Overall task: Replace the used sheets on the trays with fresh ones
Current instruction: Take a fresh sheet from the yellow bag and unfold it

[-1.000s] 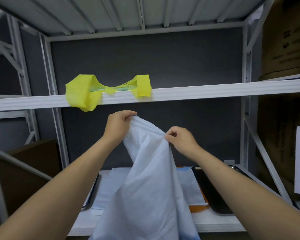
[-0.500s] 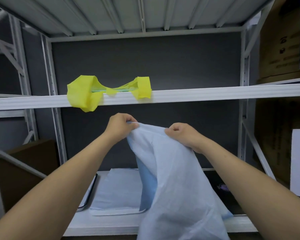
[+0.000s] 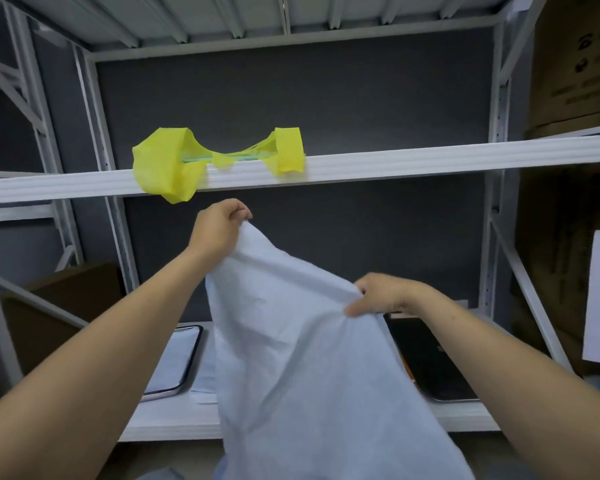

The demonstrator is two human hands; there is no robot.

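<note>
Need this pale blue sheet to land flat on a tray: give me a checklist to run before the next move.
1. Left hand grips the sheet at its upper edge: ok.
2. Right hand grips the edge lower down: ok.
3. Sheet spread flat: not ok, it hangs bunched and creased.
4. Dark tray on the lower shelf bare: cannot tell, the sheet hides part of it.
5. Yellow bag on the upper shelf clear of the hands: ok, apart from both.
</note>
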